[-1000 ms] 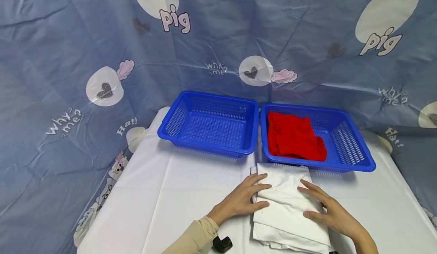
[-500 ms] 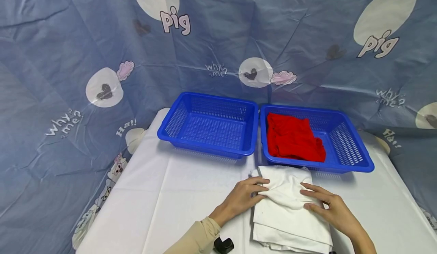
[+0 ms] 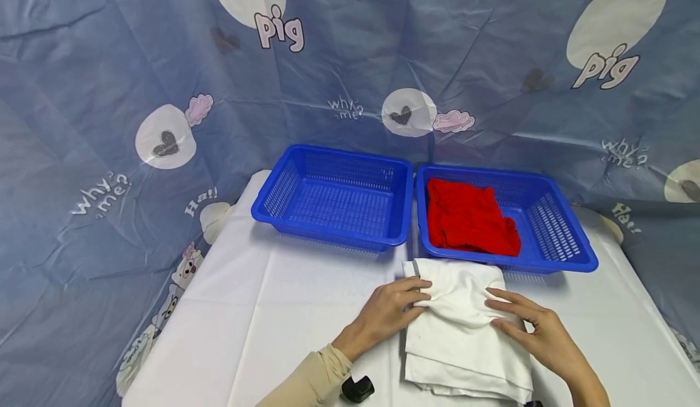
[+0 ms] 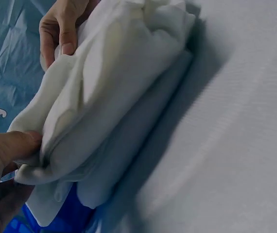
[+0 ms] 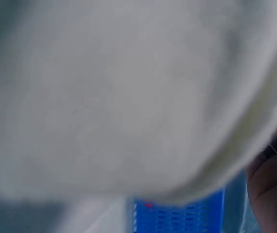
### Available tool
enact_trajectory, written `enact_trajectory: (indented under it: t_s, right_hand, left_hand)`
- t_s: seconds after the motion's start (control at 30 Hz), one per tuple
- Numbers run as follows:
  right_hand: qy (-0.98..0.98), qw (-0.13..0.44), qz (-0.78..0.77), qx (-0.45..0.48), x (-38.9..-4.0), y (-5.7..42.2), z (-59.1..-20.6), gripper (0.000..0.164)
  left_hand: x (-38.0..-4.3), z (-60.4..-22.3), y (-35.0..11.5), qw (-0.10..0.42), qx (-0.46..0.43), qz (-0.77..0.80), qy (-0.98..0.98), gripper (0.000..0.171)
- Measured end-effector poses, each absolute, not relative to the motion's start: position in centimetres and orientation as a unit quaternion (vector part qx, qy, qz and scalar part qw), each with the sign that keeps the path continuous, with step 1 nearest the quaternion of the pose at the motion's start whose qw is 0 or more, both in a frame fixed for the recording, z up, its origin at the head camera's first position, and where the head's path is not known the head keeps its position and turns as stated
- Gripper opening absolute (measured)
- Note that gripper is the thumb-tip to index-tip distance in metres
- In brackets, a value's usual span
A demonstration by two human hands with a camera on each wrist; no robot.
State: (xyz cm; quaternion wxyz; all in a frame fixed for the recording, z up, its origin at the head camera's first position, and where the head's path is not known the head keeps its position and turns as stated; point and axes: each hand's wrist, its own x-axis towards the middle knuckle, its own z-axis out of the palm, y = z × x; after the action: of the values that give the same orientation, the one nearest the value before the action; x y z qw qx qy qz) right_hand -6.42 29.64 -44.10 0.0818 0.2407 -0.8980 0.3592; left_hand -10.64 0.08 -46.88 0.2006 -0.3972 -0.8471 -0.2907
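Note:
A folded white cloth point(image 3: 465, 346) lies in several layers on the table just in front of the right basket, its upper layer wrinkled between the hands. My left hand point(image 3: 391, 310) pinches that layer at its left side; the left wrist view shows thumb and fingers point(image 4: 24, 145) on a fold of the cloth point(image 4: 114, 87). Opposite, my right hand point(image 3: 541, 334) pinches the cloth's right side between thumb and fingers. In the right wrist view the cloth point(image 5: 119, 97) fills most of the picture, with part of the right hand point(image 5: 272, 189) at the edge.
Behind the cloth stand two blue baskets side by side. The left basket point(image 3: 344, 203) holds nothing; a red cloth point(image 3: 470, 218) lies in the right basket point(image 3: 558, 231). A small black object point(image 3: 358, 389) is below the left forearm. A printed blue curtain point(image 3: 350, 61) hangs behind the table.
Both hands have gone from resting spread on the cloth to pinching it. The upper layer has become wrinkled between them, and its far edge has shifted slightly. The baskets and red cloth have stayed put.

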Motion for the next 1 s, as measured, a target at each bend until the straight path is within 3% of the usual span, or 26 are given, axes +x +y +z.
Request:
enact_trajectory:
  t_s: [0.17, 0.37, 0.53, 0.73, 0.87, 1.0]
  right_hand:
    - [-0.875, 0.122, 0.383, 0.271, -6.4, 29.4, -43.6, 0.044]
    - [-0.872, 0.118, 0.389, 0.274, -6.4, 29.0, -43.4, 0.042]
    - [-0.871, 0.114, 0.384, 0.285, -6.8, 28.8, -43.6, 0.042]
    - [-0.885, 0.064, 0.384, 0.256, -7.2, 29.4, -44.2, 0.037]
    - [-0.894, 0.047, 0.376, 0.239, -7.1, 29.5, -44.5, 0.036]
    - [-0.888, 0.056, 0.384, 0.246, -7.0, 29.4, -44.7, 0.037]
  left_hand:
    - [-10.7, -46.4, -0.2, 0.200, -0.394, -0.292, -0.848, 0.017]
    - [-10.6, -46.7, -0.5, 0.186, -0.384, -0.291, -0.856, 0.018]
    - [-10.4, -47.6, -0.4, 0.131, -0.373, -0.285, -0.873, 0.021]
    - [-10.1, -47.8, 0.4, 0.072, -0.411, -0.289, -0.862, 0.037]
    - [-9.6, -47.7, 1.6, 0.077, -0.456, -0.288, -0.839, 0.031]
    - [-8.7, -48.0, 2.6, 0.099, -0.447, -0.259, -0.851, 0.029]
